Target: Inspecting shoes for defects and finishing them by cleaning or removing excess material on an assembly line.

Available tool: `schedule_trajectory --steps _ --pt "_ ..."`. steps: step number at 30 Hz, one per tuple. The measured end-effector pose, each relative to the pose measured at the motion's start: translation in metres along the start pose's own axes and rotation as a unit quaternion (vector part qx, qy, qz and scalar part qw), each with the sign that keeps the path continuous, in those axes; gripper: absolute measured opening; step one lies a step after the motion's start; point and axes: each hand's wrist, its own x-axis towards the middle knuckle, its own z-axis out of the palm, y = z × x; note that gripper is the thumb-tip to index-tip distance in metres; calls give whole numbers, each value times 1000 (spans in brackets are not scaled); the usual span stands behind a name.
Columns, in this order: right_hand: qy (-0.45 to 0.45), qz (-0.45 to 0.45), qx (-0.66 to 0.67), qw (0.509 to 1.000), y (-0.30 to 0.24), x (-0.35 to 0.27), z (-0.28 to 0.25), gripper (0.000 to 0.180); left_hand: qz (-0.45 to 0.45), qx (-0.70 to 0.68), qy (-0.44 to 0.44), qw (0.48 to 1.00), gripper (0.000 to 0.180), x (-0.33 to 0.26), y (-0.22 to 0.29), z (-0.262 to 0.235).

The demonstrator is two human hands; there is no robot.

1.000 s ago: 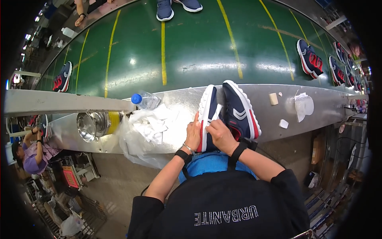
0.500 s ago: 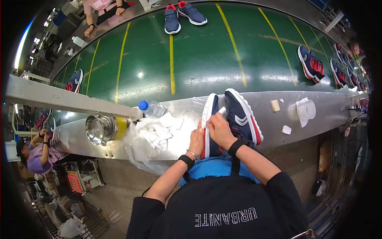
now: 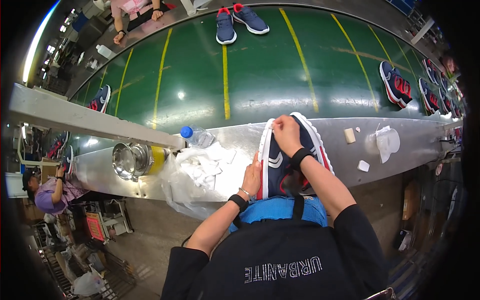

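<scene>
A navy sneaker (image 3: 271, 162) with a white-and-red sole lies on its side in front of me, toe pointing away. My left hand (image 3: 252, 178) holds it by the sole side near the heel. At its toe, my right hand (image 3: 287, 134) presses down with fingers pinched; whatever is in them is hidden. Directly to the right leans the second sneaker (image 3: 316, 145), partly covered by my right hand and wrist. Both heels are close to my blue checked apron (image 3: 280, 207).
Beyond the metal ledge (image 3: 235, 134) runs a green conveyor belt (image 3: 195, 75) carrying more sneakers. White cloths (image 3: 205, 167), a blue-capped bottle (image 3: 199, 136) and a metal bowl (image 3: 129, 161) are at left. A beige block (image 3: 349, 135) and white cup (image 3: 387, 142) are right. Co-workers stand left and across.
My right hand has moved forward from the sneaker's middle to its toe. The sneaker has tipped to show more of its side. My left hand still holds it; the whole view shifted slightly.
</scene>
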Motion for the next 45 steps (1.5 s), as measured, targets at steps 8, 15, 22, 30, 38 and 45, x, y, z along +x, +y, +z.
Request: schedule_trajectory --steps 8,15,22,30,38,45 --pt "-60 119 250 959 -24 -4 -47 10 -239 -223 -34 944 54 5 21 -24" --pt "-119 -78 81 987 -31 -11 -37 10 -269 -251 -47 929 58 -2 40 -26" --pt "-213 -132 31 968 -33 -5 -9 11 -258 -182 7 949 57 -3 35 -20" --pt "-239 -215 -11 947 -35 -15 -12 9 -233 -81 3 969 58 -5 26 -15" --pt "-291 -234 -3 928 -50 -33 -33 14 -225 -56 -24 973 57 -6 46 -19" --pt "-344 -224 57 910 -71 -68 -52 15 -185 -72 -19 980 55 -7 31 -18"
